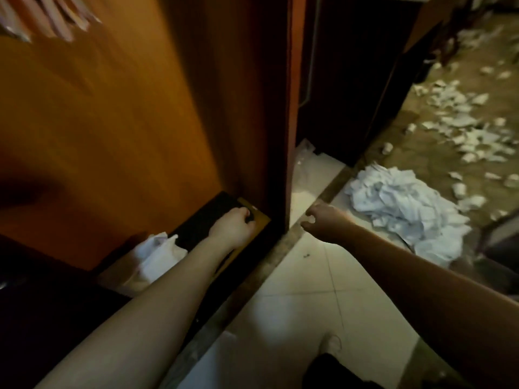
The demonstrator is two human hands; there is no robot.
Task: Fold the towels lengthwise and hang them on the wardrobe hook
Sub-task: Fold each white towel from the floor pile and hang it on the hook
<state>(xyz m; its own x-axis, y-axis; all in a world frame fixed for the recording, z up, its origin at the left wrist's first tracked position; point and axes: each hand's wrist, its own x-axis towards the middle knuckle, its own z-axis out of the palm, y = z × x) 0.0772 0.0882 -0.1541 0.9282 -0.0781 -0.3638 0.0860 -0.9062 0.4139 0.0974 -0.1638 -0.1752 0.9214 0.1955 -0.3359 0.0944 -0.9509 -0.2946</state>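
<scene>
A: What's the room like?

B: Dim. A pale tiled floor [295, 279] runs underfoot, with a dark strip [269, 265] crossing it at the foot of an orange-brown wardrobe door [126, 122]. Beyond the strip, to the right, the floor turns brownish and is littered with white scraps [460, 116].

A: And the towels?

B: A crumpled white heap [404, 203] lies on the floor at the right, past the strip. Another white cloth [157, 254] sits low at the wardrobe's foot on the left, partly hidden by the door. More white stuff [304, 155] shows in the gap behind the door's edge; I cannot tell what it is.

A: The left hand?

B: The left hand [233, 226] reaches down to the door's bottom corner, fingers curled tight round a small dark thing [250, 216] there. It is too dark to name.

A: The right?

B: The right hand [323, 219] is stretched forward over the strip, near the heap but apart from it. Its fingers are loosely curled, thumb and forefinger forming a ring, holding nothing.
</scene>
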